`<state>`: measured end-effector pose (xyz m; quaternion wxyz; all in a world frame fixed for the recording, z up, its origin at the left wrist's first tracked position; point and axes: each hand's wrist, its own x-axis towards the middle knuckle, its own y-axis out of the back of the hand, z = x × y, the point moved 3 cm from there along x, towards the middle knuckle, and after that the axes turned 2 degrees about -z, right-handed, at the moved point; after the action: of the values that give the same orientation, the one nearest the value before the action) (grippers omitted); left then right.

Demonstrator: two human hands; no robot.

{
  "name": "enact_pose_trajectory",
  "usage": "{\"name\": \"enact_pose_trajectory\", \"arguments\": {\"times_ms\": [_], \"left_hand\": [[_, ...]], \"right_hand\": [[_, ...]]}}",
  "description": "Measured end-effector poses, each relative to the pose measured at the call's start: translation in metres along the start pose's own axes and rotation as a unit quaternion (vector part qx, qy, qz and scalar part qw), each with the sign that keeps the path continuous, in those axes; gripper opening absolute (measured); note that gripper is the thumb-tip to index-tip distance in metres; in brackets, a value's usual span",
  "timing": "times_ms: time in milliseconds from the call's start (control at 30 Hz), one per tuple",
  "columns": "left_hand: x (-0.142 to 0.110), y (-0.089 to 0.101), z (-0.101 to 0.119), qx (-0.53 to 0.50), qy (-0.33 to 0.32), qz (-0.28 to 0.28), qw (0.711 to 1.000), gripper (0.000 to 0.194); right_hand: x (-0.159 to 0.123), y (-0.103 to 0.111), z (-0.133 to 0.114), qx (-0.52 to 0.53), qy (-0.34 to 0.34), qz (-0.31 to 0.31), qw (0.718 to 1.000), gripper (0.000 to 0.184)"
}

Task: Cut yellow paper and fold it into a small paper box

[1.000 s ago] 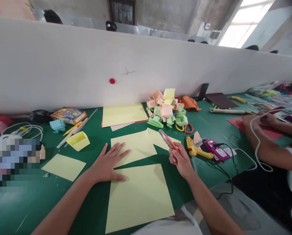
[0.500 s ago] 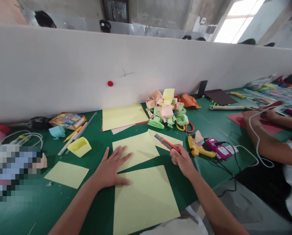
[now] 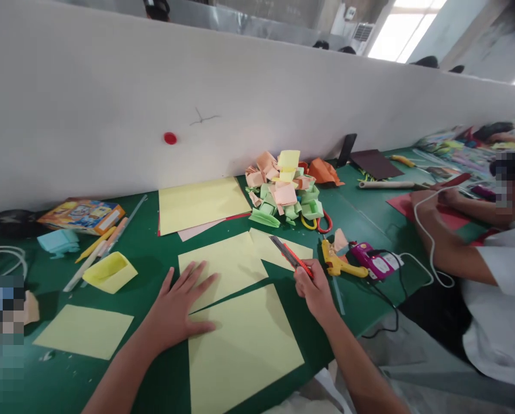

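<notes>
My left hand (image 3: 177, 310) lies spread across two yellow paper pieces, fingers on the upper sheet (image 3: 235, 261) and thumb on the larger near sheet (image 3: 244, 351). A narrow gap of green table runs between these sheets. In my right hand (image 3: 313, 287) is a red box cutter (image 3: 296, 259), its blade pointing up and left over a smaller yellow paper piece (image 3: 281, 247). That piece touches or overlaps the upper sheet's right side. Another yellow piece (image 3: 85, 330) rests flat to the left, below a folded yellow paper box (image 3: 111, 271).
Folded paper pieces (image 3: 279, 190) are heaped at the back, beside scissors (image 3: 325, 222). A yellow glue gun (image 3: 341, 264) and a purple corded device (image 3: 373, 260) sit to the right. A co-worker's arm (image 3: 451, 247) is farther right. A white partition (image 3: 89, 103) bounds the table.
The view has turned right, so the table things appear shifted left and the co-worker shows more. Both hands keep nearly the same pose relative to the paper.
</notes>
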<state>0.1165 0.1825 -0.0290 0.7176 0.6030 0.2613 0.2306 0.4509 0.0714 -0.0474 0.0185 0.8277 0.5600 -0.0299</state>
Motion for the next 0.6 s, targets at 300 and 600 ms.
{"name": "enact_pose_trajectory", "arguments": {"times_ms": [300,600], "left_hand": [[0.005,0.003,-0.01,0.026,-0.027,0.087,0.995,0.095],[-0.002,0.007,-0.002,0.019,-0.002,0.084,0.996,0.065]], "right_hand": [[0.005,0.001,-0.006,0.014,-0.013,-0.085,0.996,0.032],[0.011,0.006,-0.002,0.048,-0.011,-0.076,0.996,0.028]]}}
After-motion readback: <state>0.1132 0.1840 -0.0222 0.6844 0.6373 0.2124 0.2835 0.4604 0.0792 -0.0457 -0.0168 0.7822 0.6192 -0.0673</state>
